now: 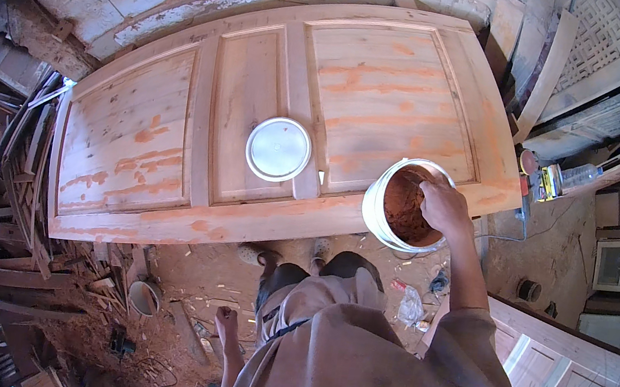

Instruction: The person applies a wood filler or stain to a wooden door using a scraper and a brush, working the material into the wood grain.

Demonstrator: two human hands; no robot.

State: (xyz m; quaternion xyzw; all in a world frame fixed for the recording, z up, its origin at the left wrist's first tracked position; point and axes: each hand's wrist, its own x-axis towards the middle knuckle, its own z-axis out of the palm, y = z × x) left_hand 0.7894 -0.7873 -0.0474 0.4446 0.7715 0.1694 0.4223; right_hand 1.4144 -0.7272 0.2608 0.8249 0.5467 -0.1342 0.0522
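My right hand (442, 208) is closed over the rim of a white bucket (376, 207), its fingertips reaching inside. Reddish-brown paste (405, 207) coats the bucket's inside and bottom. Whatever the fingers grip is hidden within the bucket. The bucket overlaps the near edge of a large wooden panelled door (252, 94) lying flat; its base does not show. Orange-brown smears of paste streak the door. Left of the bucket, a round white lid (278, 149) lies on the door. My left hand (226, 324) hangs low at my side in a fist, with nothing showing in it.
Scrap wood and shavings litter the floor at left, around a small pale bucket (144, 299). A clear plastic bag (411, 307) lies near my feet. Another panelled door (540, 360) stands at lower right. Bottles and small containers (557, 181) sit beyond the door's right end.
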